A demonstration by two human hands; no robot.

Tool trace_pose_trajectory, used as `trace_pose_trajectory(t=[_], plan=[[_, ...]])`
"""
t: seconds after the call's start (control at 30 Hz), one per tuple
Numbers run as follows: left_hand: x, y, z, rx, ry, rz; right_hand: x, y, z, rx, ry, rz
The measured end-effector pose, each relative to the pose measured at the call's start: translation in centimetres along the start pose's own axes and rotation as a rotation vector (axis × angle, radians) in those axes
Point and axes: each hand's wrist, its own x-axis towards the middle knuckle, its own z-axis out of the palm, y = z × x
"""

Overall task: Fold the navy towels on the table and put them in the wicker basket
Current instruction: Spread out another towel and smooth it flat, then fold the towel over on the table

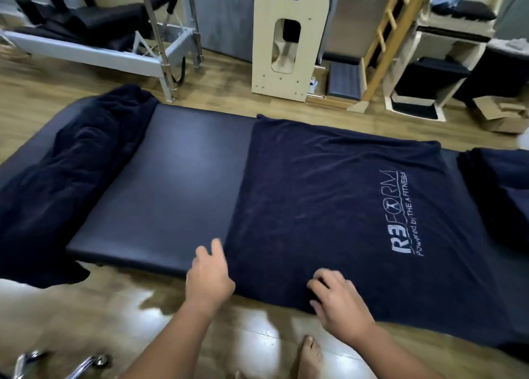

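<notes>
A pilates or fitness studio: a reformer machine [94,43] stands on the wood floor [229,92], beside a wooden ladder barrel [289,37], and a towel's logo [400,215] reads "FITNESS".

left hand [210,275] extended forward, fingers loosely spread, right hand [339,301] palm down, fingers curled

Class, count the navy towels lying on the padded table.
3 visible: one spread flat under both hands, one bunched heap at the left end, one partly cut off at the right edge. The heap may hide more.
</notes>
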Motion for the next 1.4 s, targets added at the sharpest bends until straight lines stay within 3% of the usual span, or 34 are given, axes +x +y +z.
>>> trace_pose_trajectory(t=[0.07, 0.1, 0.17, 0.23, 0.33, 0.43, 0.6, 0.77, 0.97, 1.3, 1.4], plan=[[-0.3, 1.1, 1.4, 0.093, 0.124, 0.281, -0.6, 0.6, -0.6, -0.029, -0.048, 0.269], [-0.5, 1.7, 2.0, 0.127, 0.111, 0.422, -1.1, 1.0, -0.5, -0.043, -0.074, 0.362], [-1.1, 3.5, 3.1, 0.249, -0.06, 0.566, -2.5, 1.8, -0.5, -0.059, -0.138, 0.401], [-2.0, 5.1, 3.5, 0.329, -0.22, 0.502, -3.3, 2.3, -0.8, -0.054, -0.15, 0.343], [-3.1, 8.5, 4.0, 0.368, -0.144, 0.551, -4.0, 4.4, -1.6, 0.024, -0.175, 0.357], [-3.1, 11.8, 4.9, 0.398, -0.184, 0.619, -5.1, 7.6, -2.2, 0.097, -0.129, 0.522], [-3.9, 17.6, 8.1, 0.451, -0.331, 0.593, -9.1, 14.7, -1.8, 0.156, -0.116, 0.804], [-5.7, 21.8, 11.3, 0.488, -0.304, 0.746, -12.4, 21.1, -1.3, 0.203, -0.072, 1.054], [-6.5, 26.5, 11.0, 0.516, -0.179, 0.766, -13.3, 24.7, -2.2, 0.244, 0.094, 1.337], [-5.2, 30.2, 11.0, 0.44, -0.3, 0.699, -15.4, 29.2, -3.3, 0.223, 0.08, 1.242], [-3.6, 31.5, 10.7, 0.352, -0.305, 0.627, -13.5, 28.8, -3.5, 0.081, 0.08, 1.009]])
